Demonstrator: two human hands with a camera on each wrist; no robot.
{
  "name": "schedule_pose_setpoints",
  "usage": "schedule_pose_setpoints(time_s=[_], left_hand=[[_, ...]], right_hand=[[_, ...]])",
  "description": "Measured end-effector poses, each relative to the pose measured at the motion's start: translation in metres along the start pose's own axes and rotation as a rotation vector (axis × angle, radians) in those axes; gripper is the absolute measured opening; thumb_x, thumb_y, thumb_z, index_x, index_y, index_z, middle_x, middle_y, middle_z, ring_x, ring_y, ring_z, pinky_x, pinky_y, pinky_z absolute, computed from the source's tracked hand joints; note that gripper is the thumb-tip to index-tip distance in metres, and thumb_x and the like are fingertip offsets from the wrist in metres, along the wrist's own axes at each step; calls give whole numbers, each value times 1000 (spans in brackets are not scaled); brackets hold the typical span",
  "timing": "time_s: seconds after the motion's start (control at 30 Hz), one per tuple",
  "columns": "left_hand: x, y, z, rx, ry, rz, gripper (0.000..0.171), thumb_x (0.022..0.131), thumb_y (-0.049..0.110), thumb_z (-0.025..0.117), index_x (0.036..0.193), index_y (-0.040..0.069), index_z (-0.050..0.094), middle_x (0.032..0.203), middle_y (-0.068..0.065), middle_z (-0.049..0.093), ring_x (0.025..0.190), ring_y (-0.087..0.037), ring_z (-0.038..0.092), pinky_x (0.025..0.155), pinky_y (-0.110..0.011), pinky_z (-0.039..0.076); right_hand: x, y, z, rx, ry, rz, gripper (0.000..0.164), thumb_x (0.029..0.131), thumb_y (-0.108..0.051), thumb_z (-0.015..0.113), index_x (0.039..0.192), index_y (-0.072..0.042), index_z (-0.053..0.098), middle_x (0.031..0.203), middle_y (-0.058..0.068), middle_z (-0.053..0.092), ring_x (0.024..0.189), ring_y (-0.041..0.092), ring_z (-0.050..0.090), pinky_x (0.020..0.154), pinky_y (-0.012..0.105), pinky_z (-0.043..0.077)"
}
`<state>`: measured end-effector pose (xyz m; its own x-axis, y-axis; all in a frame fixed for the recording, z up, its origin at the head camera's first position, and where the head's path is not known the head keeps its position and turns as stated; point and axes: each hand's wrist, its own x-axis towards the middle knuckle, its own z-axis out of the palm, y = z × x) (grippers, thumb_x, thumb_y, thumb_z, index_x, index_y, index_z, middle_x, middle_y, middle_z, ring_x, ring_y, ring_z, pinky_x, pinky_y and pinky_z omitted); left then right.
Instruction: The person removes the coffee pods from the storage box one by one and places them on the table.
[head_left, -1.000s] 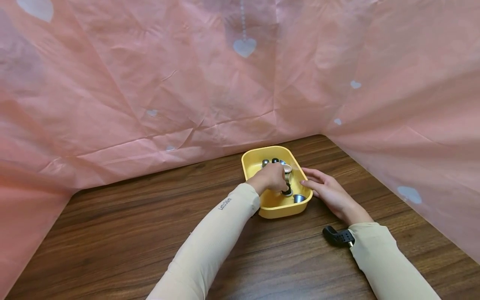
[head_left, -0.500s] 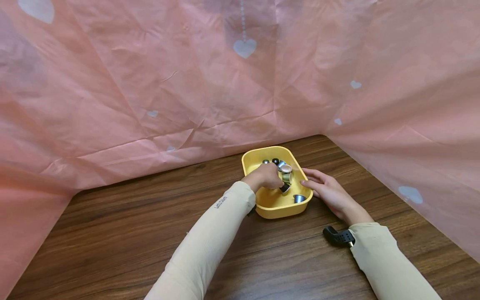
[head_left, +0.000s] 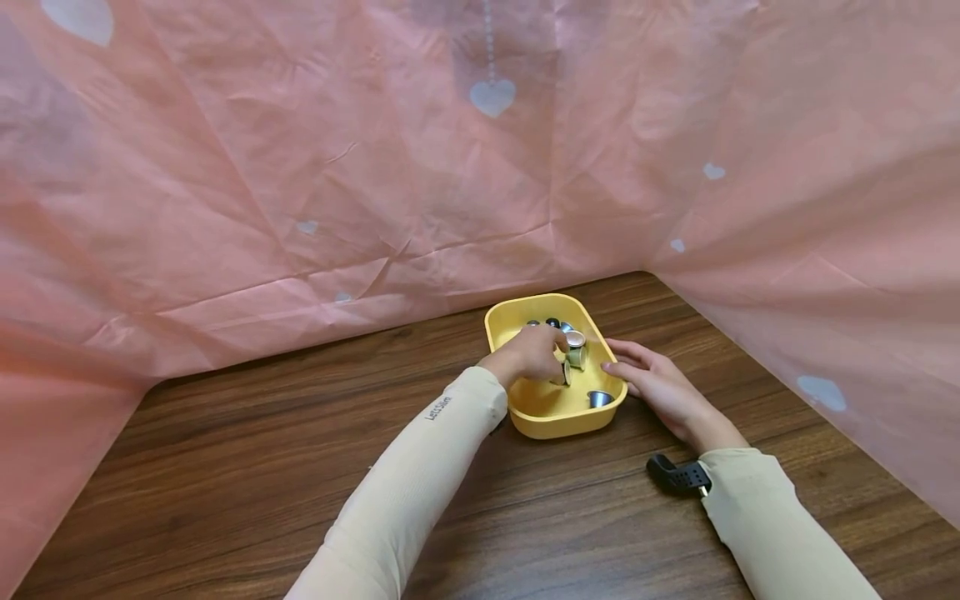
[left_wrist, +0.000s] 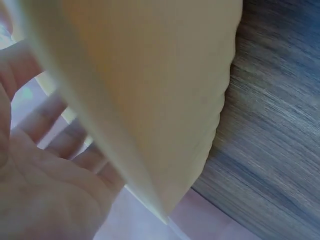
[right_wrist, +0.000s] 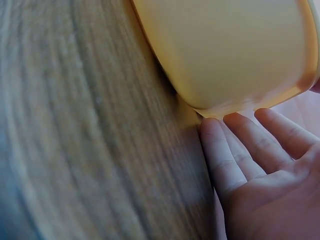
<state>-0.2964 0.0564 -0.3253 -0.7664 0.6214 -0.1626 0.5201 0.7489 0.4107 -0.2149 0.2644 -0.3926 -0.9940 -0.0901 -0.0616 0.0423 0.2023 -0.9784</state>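
Observation:
A yellow bin [head_left: 551, 427] stands on the table with several coffee capsules in it. My left hand [head_left: 531, 354] reaches over its left rim, with fingers relaxed and spread. Close to its thumb, a dark capsule [head_left: 566, 373] lies on its side with the lid facing right. The left wrist view shows the fingers behind the bin's wall, their tips hidden. Nearby are a greenish-gold capsule [head_left: 577, 358] and a pale-lidded capsule [head_left: 575, 338]. My right hand [head_left: 660, 385] holds the bin's right wall, thumb over the rim and fingers [right_wrist: 257, 145] against the outside.
A silver-blue capsule [head_left: 600, 399] lies in the bin's near right corner; a black one [head_left: 552, 323] is at the far end. Pink cloth [head_left: 360, 167] with hearts hangs behind and to the right. A black strap [head_left: 678, 473] is on the right wrist.
The dark capsule has tipped from upright onto its side and shifted slightly left and away. My left hand has drawn a little left; the right hand stays at the bin.

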Motion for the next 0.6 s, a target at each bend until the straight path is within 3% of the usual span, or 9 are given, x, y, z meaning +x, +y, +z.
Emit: schedule_pose_setpoints(time_s=[0.1,0.3,0.47,0.6], left_hand=[[-4,5,0,15,-18,31,48,86,3,79,134,7,74,139,-11,72,112,-19,59,86,-23,50],[-1,8,7,42,-34,18,45,87,2,82,132,8,75,131,-6,74,105,-14,58,84,-22,51],[2,10,12,41,-26,17,43,88,-1,78,130,6,75,122,-9,73,97,-17,61,70,-21,50],[3,13,14,87,-29,34,42,91,1,76,132,10,74,120,-7,71,98,-17,58,69,-21,46]], right_hand=[[0,0,0,-3,-1,3,68,112,-29,59,169,-6,30,171,25,38,152,34,45,97,10,50],[-1,1,-2,-12,3,6,69,111,-32,59,169,-6,30,170,24,39,148,27,49,97,10,50],[-3,3,-7,-21,5,15,69,112,-32,59,169,-6,30,170,24,39,147,24,50,97,10,50],[-5,4,-10,-29,10,22,68,112,-32,58,169,-6,31,170,23,40,137,10,56,97,10,49]])
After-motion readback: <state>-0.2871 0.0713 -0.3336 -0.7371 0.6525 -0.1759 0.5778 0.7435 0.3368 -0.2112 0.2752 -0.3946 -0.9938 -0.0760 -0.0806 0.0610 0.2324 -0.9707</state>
